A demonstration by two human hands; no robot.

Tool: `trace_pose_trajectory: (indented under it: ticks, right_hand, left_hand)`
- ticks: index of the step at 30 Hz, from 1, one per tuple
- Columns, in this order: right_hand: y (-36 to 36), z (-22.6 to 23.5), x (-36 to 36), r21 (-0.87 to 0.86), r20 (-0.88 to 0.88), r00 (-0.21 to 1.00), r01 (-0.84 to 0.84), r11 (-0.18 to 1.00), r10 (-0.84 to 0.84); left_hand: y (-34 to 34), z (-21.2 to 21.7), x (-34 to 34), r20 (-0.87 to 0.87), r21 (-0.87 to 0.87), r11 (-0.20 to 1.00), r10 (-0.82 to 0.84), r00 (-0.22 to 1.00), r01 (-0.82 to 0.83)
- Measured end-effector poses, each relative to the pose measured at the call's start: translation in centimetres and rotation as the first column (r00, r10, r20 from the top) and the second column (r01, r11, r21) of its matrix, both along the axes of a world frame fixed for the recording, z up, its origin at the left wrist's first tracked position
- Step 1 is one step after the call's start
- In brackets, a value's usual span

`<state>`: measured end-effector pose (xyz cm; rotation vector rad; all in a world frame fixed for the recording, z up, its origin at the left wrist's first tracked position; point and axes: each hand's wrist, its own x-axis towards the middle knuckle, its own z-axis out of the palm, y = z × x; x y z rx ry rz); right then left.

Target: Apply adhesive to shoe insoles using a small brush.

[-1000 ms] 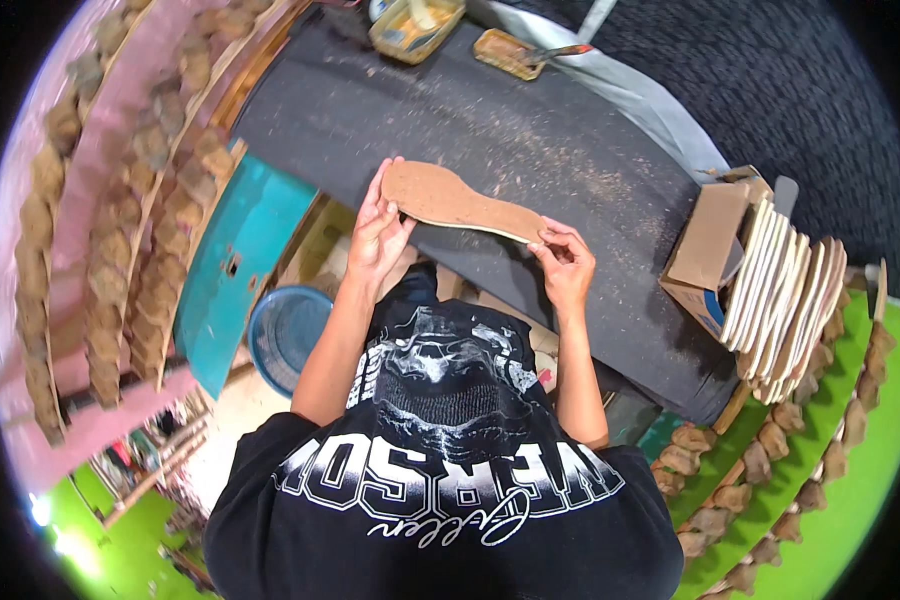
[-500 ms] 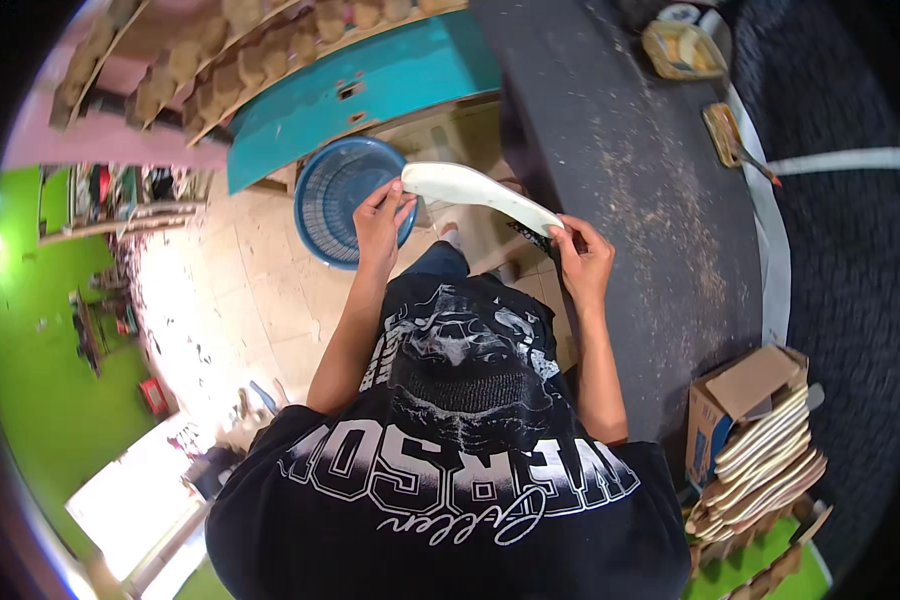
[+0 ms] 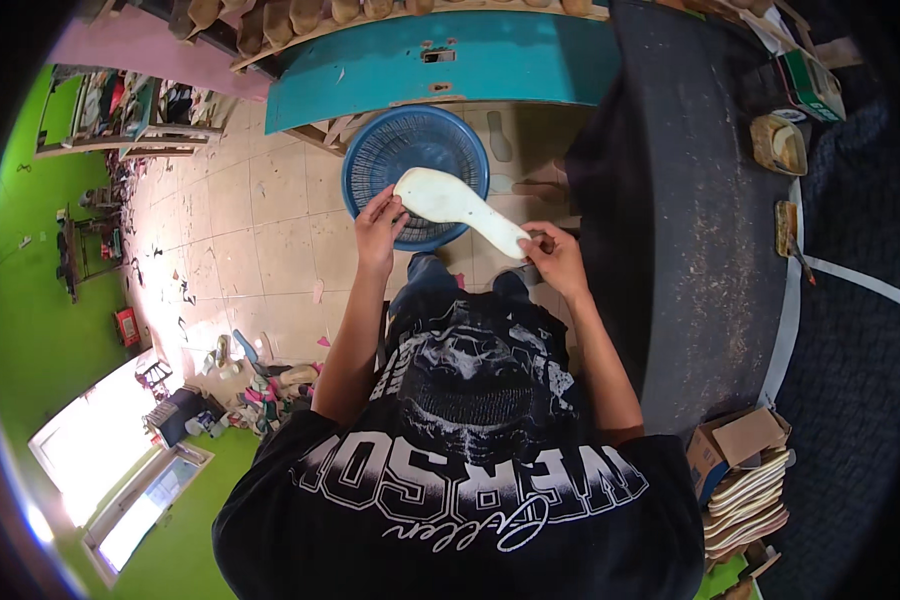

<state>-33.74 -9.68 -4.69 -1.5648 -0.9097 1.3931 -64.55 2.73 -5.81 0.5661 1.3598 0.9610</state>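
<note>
A cream-white shoe insole [image 3: 452,200] is stretched between my two hands, its broad flat face turned up. At its wide end, my left hand [image 3: 379,222] pinches the left edge between thumb and fingers. The narrow end is gripped by my right hand [image 3: 552,255], with the thumb on top. Beneath the insole, on the floor, stands a round blue plastic basket [image 3: 370,150] with slotted walls; the insole covers part of its inside.
To my right runs a dark table [image 3: 700,250] strewn with pale shavings. A tub [image 3: 778,145] and a brush [image 3: 800,258] lie along its far side. Stacked insoles [image 3: 748,505] lean by a cardboard box [image 3: 735,450]. A teal panel [image 3: 370,70] stands ahead, under rows of shoe lasts [image 3: 305,15].
The insole has turned from nearly edge-on to broad face up. My right hand has lowered slightly and come inward. My view has swung right, so the basket appears nearer the middle.
</note>
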Motion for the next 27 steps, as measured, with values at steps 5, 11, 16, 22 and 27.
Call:
trace_pose_trajectory:
  ticks: [5, 11, 16, 22, 27]
  right_hand:
    - [2.1, -7.2, -7.1, -0.171, -0.039, 0.999, 0.031, 0.985, -0.038]
    - [6.0, -14.7, -17.1, -0.293, 0.048, 0.997, 0.073, 0.953, -0.062]
    - [9.4, -19.6, -24.1, -0.367, 0.177, 0.98, 0.156, 0.917, -0.095]
    - [10.6, -29.7, -26.3, -0.325, 0.444, 0.895, 0.115, 0.939, 0.044]
    - [12.7, -31.4, -27.2, -0.471, 0.31, 0.95, 0.118, 0.874, 0.039]
  left_hand:
    - [5.1, -6.9, -5.5, -0.224, -0.035, 0.983, -0.182, 0.958, 0.178]
    - [11.9, -19.3, -10.9, -0.441, 0.004, 0.856, -0.463, 0.769, 0.518]
    - [18.3, -23.1, -9.9, -0.519, -0.135, 0.6, -0.721, 0.459, 0.789]
    - [20.5, -27.9, -8.0, -0.623, -0.162, 0.523, -0.712, 0.324, 0.837]
    - [21.3, -31.4, -9.4, -0.415, -0.28, 0.552, -0.807, 0.42, 0.785]
